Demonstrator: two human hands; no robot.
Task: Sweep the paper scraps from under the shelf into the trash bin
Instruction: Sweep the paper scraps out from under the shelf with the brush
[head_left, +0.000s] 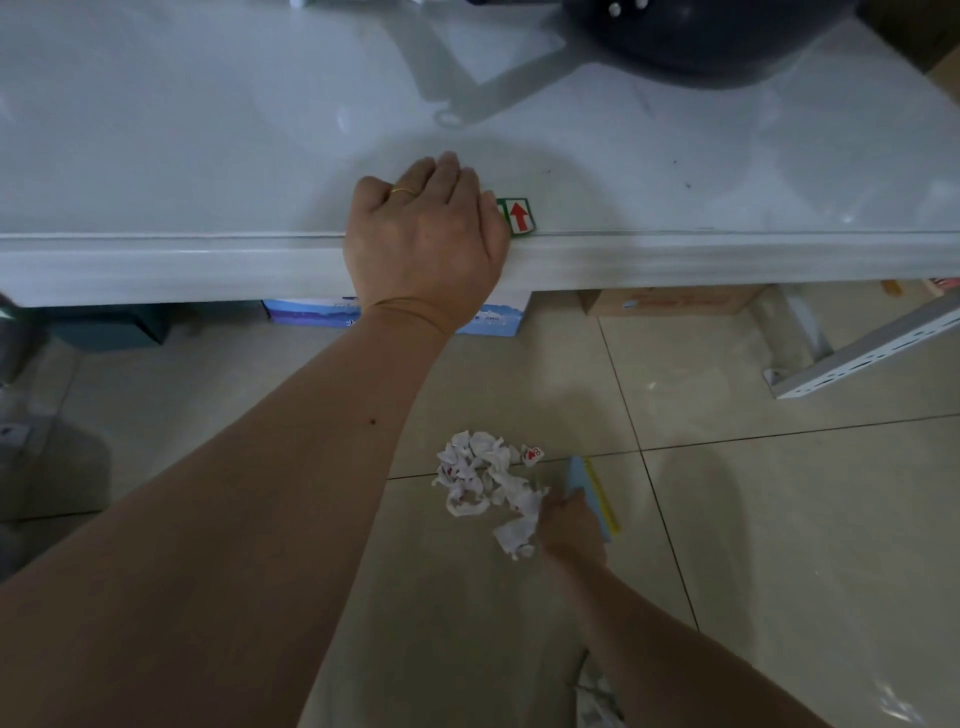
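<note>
Paper scraps (488, 483) on floor (779, 519), right hand (569, 530) gripping blue ruler (584, 480), left hand (423, 239) curled empty on shelf (156, 156)

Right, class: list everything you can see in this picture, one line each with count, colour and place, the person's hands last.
paper scraps: one pile, white with red marks, on the floor in front of the shelf
flat tool: one, blue with a yellow edge, touching the scraps' right side
shelf: one, white, across the top
sticker: one, green with a red arrow, at the shelf's front edge
round object: one, dark, on the shelf, top right
printed box: one, blue and white, under the shelf
cardboard box: one, brown, under the shelf, right
container: one, dark teal, under the shelf, left
metal rail: one, white, perforated, far right
left hand: rests on the shelf's edge, wears a gold ring
right hand: holds the flat tool
</note>
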